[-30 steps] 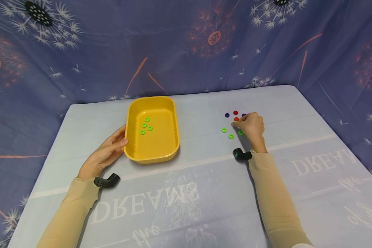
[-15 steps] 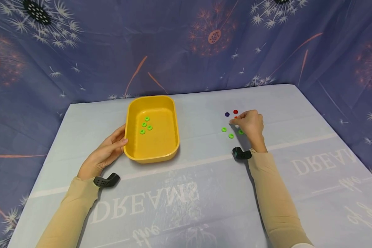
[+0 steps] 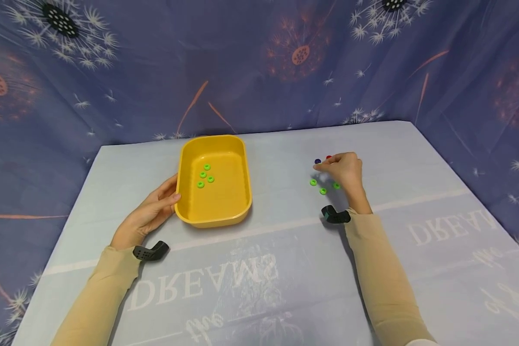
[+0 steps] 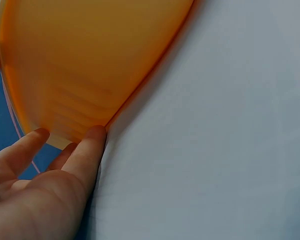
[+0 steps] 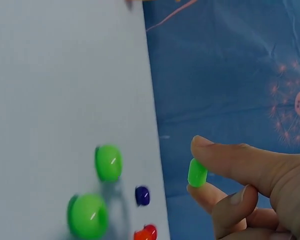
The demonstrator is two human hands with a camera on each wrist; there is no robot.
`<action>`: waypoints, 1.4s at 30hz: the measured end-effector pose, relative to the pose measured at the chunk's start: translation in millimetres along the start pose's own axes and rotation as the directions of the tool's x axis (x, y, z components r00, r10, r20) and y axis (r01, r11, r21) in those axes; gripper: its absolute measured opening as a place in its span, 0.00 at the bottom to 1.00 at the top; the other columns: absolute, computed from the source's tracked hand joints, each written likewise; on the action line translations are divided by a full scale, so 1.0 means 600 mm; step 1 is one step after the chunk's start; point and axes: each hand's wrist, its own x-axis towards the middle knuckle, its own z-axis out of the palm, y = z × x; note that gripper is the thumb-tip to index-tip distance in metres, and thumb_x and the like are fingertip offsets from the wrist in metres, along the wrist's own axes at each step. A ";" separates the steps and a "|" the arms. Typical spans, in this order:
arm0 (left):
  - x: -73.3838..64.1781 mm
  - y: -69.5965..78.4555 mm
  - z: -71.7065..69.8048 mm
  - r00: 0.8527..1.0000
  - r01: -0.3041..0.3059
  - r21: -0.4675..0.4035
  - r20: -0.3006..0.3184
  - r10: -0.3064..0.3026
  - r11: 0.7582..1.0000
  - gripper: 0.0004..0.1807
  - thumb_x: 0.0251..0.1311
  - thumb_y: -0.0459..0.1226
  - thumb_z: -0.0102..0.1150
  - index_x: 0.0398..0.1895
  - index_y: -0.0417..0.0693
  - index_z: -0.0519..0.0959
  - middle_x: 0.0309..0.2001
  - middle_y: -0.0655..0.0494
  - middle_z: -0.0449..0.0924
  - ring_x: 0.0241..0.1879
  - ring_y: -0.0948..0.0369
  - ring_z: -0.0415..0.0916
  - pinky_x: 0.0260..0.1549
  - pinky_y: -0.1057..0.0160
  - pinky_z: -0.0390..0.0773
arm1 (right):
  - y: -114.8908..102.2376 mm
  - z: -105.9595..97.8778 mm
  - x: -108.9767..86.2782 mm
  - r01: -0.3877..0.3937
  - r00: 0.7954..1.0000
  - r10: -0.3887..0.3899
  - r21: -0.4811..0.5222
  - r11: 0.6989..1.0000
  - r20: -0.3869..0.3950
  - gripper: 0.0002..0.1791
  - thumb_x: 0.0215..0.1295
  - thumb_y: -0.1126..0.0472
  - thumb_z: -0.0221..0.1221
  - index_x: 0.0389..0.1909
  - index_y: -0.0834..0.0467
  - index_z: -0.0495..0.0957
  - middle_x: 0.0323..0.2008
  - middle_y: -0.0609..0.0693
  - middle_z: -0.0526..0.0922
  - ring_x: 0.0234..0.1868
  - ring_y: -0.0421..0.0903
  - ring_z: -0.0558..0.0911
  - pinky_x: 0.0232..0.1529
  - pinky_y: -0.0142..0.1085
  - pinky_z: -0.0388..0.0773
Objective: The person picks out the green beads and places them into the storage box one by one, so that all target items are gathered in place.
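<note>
My right hand (image 3: 345,170) pinches a green ring-shaped bead (image 5: 197,173) between thumb and forefinger, raised over the table's right half. Below it lie three green beads (image 3: 323,191), a dark blue bead (image 3: 317,161) and red beads (image 5: 145,234), partly hidden by the hand in the head view. On the left, my left hand (image 3: 149,211) holds the side of a yellow plastic tray (image 3: 225,202), thumb at the rim and fingers against the outer wall (image 4: 90,75). Several green beads (image 3: 207,167) lie inside the tray.
A pale cloth with mirrored lettering covers the table (image 3: 285,269). Behind it hangs a blue curtain (image 3: 242,62) with dandelion prints. Dark wrist cameras (image 3: 151,251) sit on both sleeves.
My right hand has risen a little and shifted left, moving off the bead cluster with the pinched green bead. The left hand and tray hold still.
</note>
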 end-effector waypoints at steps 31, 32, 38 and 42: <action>-0.002 0.002 -0.003 1.000 0.012 0.036 -0.024 -0.011 0.999 0.41 0.72 0.29 0.48 0.79 0.43 0.36 0.79 0.40 0.31 0.66 0.61 0.61 0.60 0.69 0.74 | -0.218 0.127 -0.072 0.325 0.925 -0.323 0.023 0.945 0.200 0.15 0.51 0.51 0.75 0.31 0.58 0.88 0.20 0.50 0.77 0.23 0.46 0.72 0.22 0.31 0.67; -0.002 0.002 -0.003 1.000 0.015 0.039 -0.028 -0.014 0.999 0.41 0.72 0.29 0.48 0.80 0.43 0.37 0.79 0.40 0.31 0.66 0.61 0.61 0.60 0.69 0.74 | -0.226 0.131 -0.073 0.340 0.920 -0.334 0.010 0.941 0.204 0.15 0.51 0.50 0.75 0.31 0.58 0.88 0.21 0.51 0.79 0.23 0.46 0.73 0.22 0.30 0.68; -0.003 0.005 -0.001 0.999 0.018 0.054 -0.037 -0.016 0.998 0.41 0.72 0.29 0.47 0.79 0.42 0.37 0.79 0.40 0.32 0.67 0.60 0.60 0.60 0.69 0.74 | -0.272 0.154 -0.082 0.382 0.898 -0.356 -0.055 0.923 0.257 0.15 0.52 0.49 0.74 0.33 0.56 0.87 0.32 0.50 0.85 0.29 0.46 0.79 0.24 0.32 0.76; -0.001 0.004 -0.001 0.999 0.016 0.048 -0.032 -0.015 0.999 0.41 0.72 0.29 0.47 0.79 0.42 0.37 0.79 0.41 0.32 0.68 0.57 0.58 0.61 0.68 0.74 | -0.295 0.175 -0.090 0.439 0.869 -0.382 -0.135 0.888 0.313 0.14 0.54 0.48 0.73 0.32 0.54 0.87 0.33 0.48 0.86 0.29 0.45 0.80 0.25 0.34 0.77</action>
